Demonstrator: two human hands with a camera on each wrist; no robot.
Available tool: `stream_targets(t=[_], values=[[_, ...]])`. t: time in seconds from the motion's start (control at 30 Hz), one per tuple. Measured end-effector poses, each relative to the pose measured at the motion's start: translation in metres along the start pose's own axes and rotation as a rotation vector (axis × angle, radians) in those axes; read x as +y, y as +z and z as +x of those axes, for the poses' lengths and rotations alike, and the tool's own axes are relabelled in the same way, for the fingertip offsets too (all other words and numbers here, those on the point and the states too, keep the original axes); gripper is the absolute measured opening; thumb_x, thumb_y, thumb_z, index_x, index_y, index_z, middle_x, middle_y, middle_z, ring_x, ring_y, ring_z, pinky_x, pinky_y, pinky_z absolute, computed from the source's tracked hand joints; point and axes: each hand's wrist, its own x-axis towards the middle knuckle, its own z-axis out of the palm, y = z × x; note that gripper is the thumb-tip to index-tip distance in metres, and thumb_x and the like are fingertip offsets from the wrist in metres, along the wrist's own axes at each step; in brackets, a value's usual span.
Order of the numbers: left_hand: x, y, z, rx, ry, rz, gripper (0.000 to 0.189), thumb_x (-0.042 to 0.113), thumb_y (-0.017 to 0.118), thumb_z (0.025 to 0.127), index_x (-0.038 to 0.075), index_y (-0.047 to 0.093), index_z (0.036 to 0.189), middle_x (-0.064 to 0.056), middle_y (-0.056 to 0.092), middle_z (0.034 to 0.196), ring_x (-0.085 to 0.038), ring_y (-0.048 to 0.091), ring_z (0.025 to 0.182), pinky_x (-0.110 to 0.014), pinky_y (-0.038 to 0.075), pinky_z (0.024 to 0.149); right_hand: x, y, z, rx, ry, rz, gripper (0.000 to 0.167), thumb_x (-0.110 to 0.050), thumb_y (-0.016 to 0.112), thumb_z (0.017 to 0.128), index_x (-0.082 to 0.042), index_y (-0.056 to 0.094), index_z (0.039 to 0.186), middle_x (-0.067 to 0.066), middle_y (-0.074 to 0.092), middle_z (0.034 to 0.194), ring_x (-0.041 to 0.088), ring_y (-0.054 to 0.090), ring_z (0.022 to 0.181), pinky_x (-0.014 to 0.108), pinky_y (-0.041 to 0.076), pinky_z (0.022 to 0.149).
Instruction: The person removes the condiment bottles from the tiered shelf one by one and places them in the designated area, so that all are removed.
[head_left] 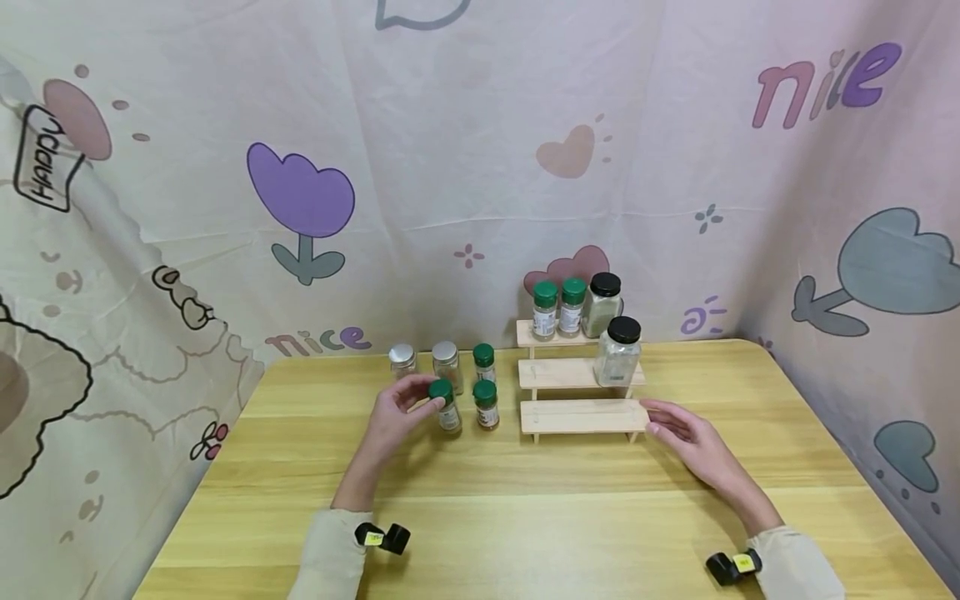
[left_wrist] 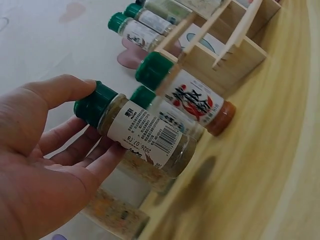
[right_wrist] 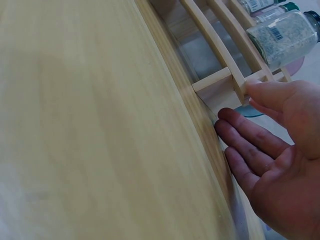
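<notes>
The table (head_left: 525,517) is surfaced in smooth, faintly glossy wood; the stand (head_left: 581,417) at right is made of matt wood; the held jar (left_wrist: 142,132) is capped in green plastic and labelled in paper; creased, matt cloth (head_left: 420,167) is hung on the far side.

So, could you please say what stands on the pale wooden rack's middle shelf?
The shelf holds one clear jar with a black lid at its right end; the spot beneath that jar is covered.
</notes>
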Motion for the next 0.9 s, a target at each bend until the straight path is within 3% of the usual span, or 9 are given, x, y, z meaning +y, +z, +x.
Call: stream_targets(t=[0.1,0.33,0.43,0.63,0.9], values=[[-0.005,0.0,0.002,-0.007,-0.009,-0.002,0.038,0.002,0.075,0.092,-0.005,0.062,0.127,-0.022,0.058,0.133,-0.036,0.057,0.128,-0.04,0.047,0.11,0.0,-0.001,0.001,-0.003,-0.009,-0.001,0.04,-0.011,0.062,0.104,-0.003,0.058,0.143,0.022,0.067,0.129,0.011,0.065,0.115,0.009,0.046,0.095],[-0.013,0.0,0.003,-0.009,-0.039,-0.021,0.039,-0.003,0.074,0.09,-0.007,0.06,0.127,-0.023,0.056,0.133,-0.039,0.055,0.129,-0.042,0.046,0.112,0.003,-0.002,0.002,-0.008,-0.009,-0.011,0.04,-0.013,0.062,0.104,-0.002,0.057,0.142,0.021,0.067,0.129,0.001,0.063,0.113,0.008,0.046,0.095],[-0.015,-0.001,0.003,-0.011,-0.05,-0.025,0.041,-0.002,0.074,0.091,-0.007,0.059,0.129,-0.023,0.055,0.135,-0.038,0.055,0.13,-0.04,0.046,0.112,0.002,-0.001,0.002,-0.009,-0.011,-0.009,0.04,-0.012,0.062,0.104,-0.001,0.058,0.142,0.022,0.067,0.129,0.004,0.063,0.114,0.008,0.046,0.095],[-0.014,-0.002,0.002,-0.015,-0.063,-0.033,0.041,-0.002,0.074,0.091,-0.006,0.059,0.129,-0.022,0.055,0.136,-0.036,0.055,0.131,-0.035,0.048,0.109,0.001,-0.002,0.002,-0.013,-0.008,0.0,0.04,-0.011,0.062,0.104,0.0,0.057,0.143,0.023,0.066,0.13,0.006,0.064,0.115,0.008,0.046,0.095],[-0.013,-0.002,0.001,-0.029,-0.06,-0.029,0.043,0.001,0.075,0.091,-0.004,0.06,0.131,-0.022,0.057,0.136,-0.037,0.055,0.131,-0.041,0.045,0.112,0.001,0.0,0.001,-0.007,-0.018,0.008,0.04,-0.01,0.062,0.104,-0.001,0.057,0.142,0.023,0.067,0.129,0.003,0.063,0.114,0.008,0.046,0.095]])
